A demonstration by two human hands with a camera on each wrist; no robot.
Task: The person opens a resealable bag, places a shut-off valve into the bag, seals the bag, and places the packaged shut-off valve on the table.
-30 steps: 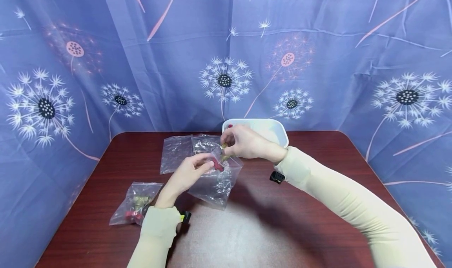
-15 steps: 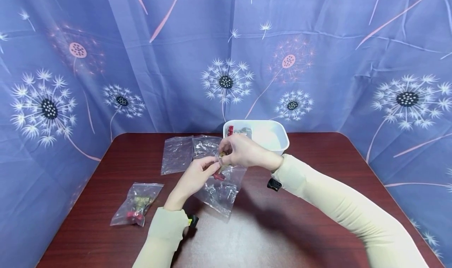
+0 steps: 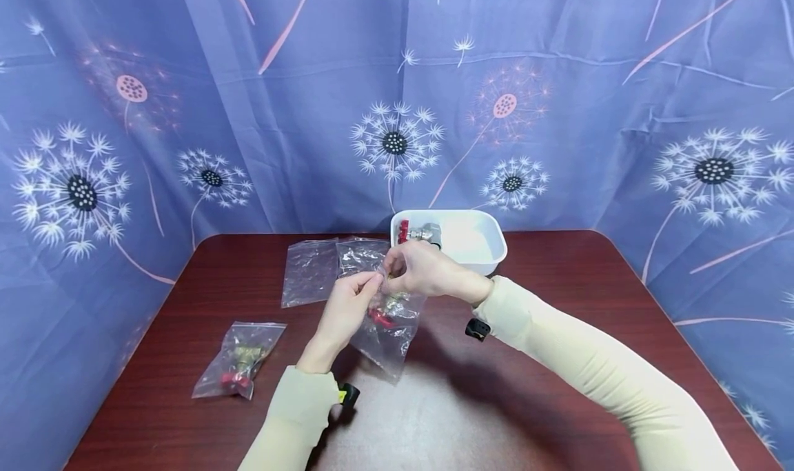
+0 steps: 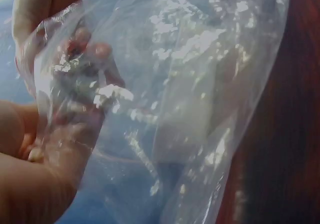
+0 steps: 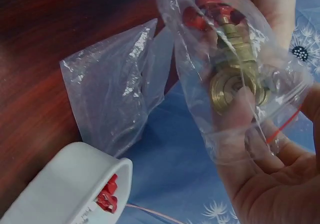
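"Grip, first entry?"
"Left hand (image 3: 343, 309), one: thumb and fingers pinching the edge of a clear bag (image 3: 387, 347). Right hand (image 3: 431, 269), one: pinching the same bag; whether its fingertips also bear on the contents is hard to tell through the glare."
"Contents?"
"Brass valve (image 5: 235, 86), one, red-handled, inside the clear bag, in front of the white tub (image 3: 476, 233) and toward its left."
"Inside the tub?"
"Silver valve (image 3: 424, 233), red-handled, at the left end."
"Remaining stock?"
"Flat plastic bags (image 3: 310, 271), left of the tub. Second bagged valve (image 3: 242, 361), farther left, well in front of the tub."
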